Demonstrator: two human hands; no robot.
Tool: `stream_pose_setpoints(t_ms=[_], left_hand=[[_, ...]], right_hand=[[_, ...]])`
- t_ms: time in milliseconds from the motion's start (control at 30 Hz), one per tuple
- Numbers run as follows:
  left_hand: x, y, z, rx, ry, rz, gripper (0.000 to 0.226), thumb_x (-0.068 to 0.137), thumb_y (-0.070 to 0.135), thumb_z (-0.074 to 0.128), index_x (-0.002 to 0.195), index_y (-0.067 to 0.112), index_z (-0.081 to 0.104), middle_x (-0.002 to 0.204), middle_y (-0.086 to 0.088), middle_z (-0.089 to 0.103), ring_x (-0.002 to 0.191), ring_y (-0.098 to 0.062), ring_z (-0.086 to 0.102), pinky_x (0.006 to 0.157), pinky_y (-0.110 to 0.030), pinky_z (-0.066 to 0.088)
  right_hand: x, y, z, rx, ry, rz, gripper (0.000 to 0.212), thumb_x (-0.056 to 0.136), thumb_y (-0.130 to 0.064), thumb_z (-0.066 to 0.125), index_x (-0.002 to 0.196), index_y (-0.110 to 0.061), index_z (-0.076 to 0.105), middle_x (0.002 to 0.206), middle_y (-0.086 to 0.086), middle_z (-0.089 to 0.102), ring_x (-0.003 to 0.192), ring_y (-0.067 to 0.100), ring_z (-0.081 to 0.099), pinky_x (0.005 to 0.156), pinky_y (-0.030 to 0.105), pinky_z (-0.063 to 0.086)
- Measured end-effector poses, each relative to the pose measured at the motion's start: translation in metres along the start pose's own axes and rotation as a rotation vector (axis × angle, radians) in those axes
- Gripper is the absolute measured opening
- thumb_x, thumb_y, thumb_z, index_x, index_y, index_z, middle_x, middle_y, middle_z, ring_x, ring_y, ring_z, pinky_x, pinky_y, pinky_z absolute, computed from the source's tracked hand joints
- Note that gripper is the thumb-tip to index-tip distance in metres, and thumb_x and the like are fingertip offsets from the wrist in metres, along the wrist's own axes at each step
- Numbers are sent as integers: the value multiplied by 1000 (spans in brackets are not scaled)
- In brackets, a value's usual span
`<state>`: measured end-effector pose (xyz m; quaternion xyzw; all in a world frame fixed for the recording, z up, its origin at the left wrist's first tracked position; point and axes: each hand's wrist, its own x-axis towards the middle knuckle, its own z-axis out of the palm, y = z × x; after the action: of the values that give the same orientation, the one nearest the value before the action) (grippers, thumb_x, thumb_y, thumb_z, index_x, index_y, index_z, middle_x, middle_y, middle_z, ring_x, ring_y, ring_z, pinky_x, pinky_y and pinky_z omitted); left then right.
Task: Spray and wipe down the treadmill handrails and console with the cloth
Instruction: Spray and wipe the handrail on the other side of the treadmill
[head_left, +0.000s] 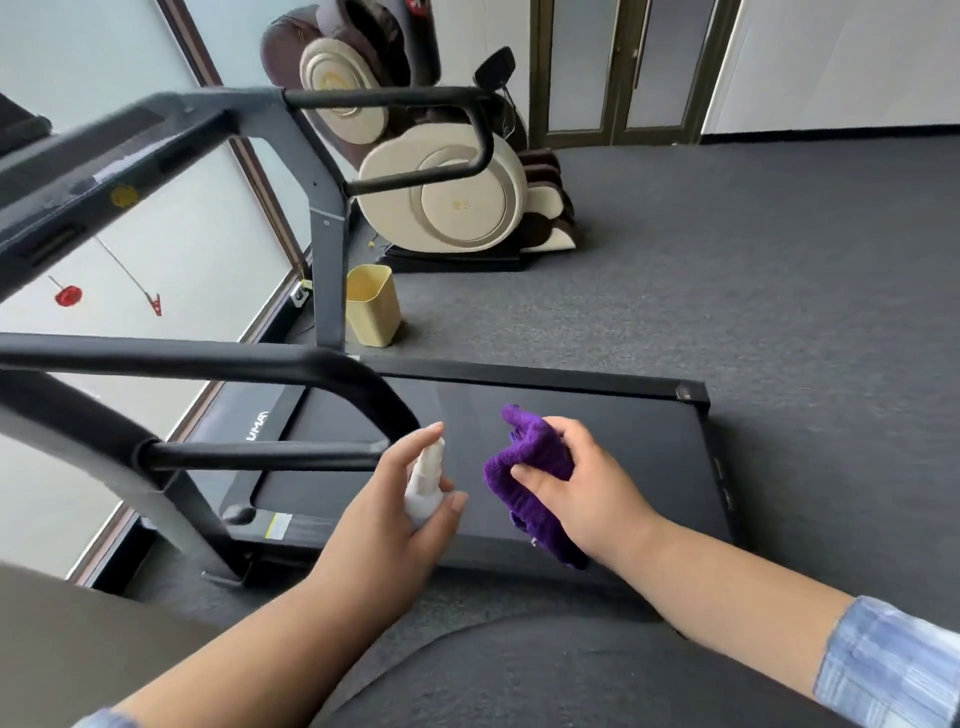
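Note:
My left hand (387, 512) grips a small white spray bottle (425, 483), its nozzle up, just right of the end of the near black handrail (218, 358). A bunched purple cloth (530, 467) is held in my right hand (587, 488), over the dark treadmill belt (623, 447). The two hands are a short way apart. The grey console (104, 171) slants across the upper left, and the far handrail (415, 98) loops out from it at the top.
A beige massage chair (447, 197) stands behind the treadmill, with a yellow bin (371, 304) beside the treadmill upright. Large windows run along the left. Grey carpet (779, 270) spreads to the right, up to a door at the back.

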<state>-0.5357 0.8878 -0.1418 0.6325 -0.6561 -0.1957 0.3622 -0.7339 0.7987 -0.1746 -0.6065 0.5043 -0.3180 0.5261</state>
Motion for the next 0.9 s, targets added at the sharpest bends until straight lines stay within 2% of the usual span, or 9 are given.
stream_pose_setpoints(t_ms=[100, 200, 333, 400, 500, 667, 767, 833, 900], left_hand=[[43, 45, 45, -126, 70, -40, 71, 89, 20, 69, 120, 69, 29, 97, 18, 61, 76, -9, 61, 65, -9, 45], [83, 83, 77, -228, 100, -85, 64, 87, 24, 71, 124, 60, 31, 97, 10, 62, 83, -4, 62, 69, -7, 46], [117, 101, 90, -257, 162, -154, 64, 83, 34, 72, 128, 58, 34, 98, 18, 61, 91, -2, 64, 76, -10, 49], [126, 99, 89, -228, 187, -181, 62, 85, 30, 71, 129, 54, 35, 99, 22, 60, 85, -3, 64, 72, -10, 48], [143, 87, 83, -190, 263, -247, 61, 87, 34, 70, 123, 64, 31, 100, 25, 59, 81, -7, 63, 65, -10, 48], [187, 46, 74, -267, 370, -402, 55, 93, 29, 64, 119, 66, 33, 94, 12, 64, 63, -3, 60, 47, -11, 46], [216, 19, 72, -305, 434, -494, 54, 92, 29, 63, 124, 61, 34, 87, 18, 64, 56, -9, 57, 51, -27, 50], [229, 4, 75, -336, 505, -573, 58, 91, 27, 64, 129, 57, 32, 89, 13, 65, 59, -7, 57, 56, -25, 47], [236, -8, 77, -372, 580, -645, 61, 90, 26, 65, 130, 57, 31, 93, 8, 64, 64, -8, 59, 56, -19, 43]], right_hand=[[24, -14, -67, -81, -52, -67, 43, 80, -43, 79, 113, -51, 51, 107, -13, 69, 94, 9, 70, 85, 43, 58], [47, -29, -111, -113, -116, -126, 47, 78, -48, 79, 114, -51, 50, 110, -13, 67, 98, 7, 67, 88, 42, 57], [76, -36, -132, -64, -177, -174, 47, 77, -50, 79, 114, -53, 50, 110, -8, 68, 97, 15, 70, 85, 45, 58], [92, -39, -133, -27, -195, -185, 44, 80, -43, 80, 112, -53, 51, 110, -7, 69, 96, 16, 71, 85, 46, 58], [125, -49, -128, -45, -270, -205, 45, 81, -37, 81, 111, -53, 51, 108, -7, 68, 88, 15, 72, 78, 41, 60], [197, -63, -113, -190, -279, -203, 47, 76, -49, 79, 111, -56, 48, 109, -12, 67, 89, 14, 71, 81, 42, 59], [235, -69, -105, -273, -272, -203, 49, 79, -48, 78, 118, -48, 49, 113, -14, 63, 102, 13, 63, 87, 31, 48], [253, -72, -99, -343, -278, -185, 51, 82, -44, 78, 124, -40, 49, 115, -13, 61, 105, 10, 58, 85, 25, 40], [270, -72, -93, -359, -282, -164, 51, 82, -43, 78, 124, -38, 50, 111, -14, 61, 103, 10, 58, 77, 19, 41]])
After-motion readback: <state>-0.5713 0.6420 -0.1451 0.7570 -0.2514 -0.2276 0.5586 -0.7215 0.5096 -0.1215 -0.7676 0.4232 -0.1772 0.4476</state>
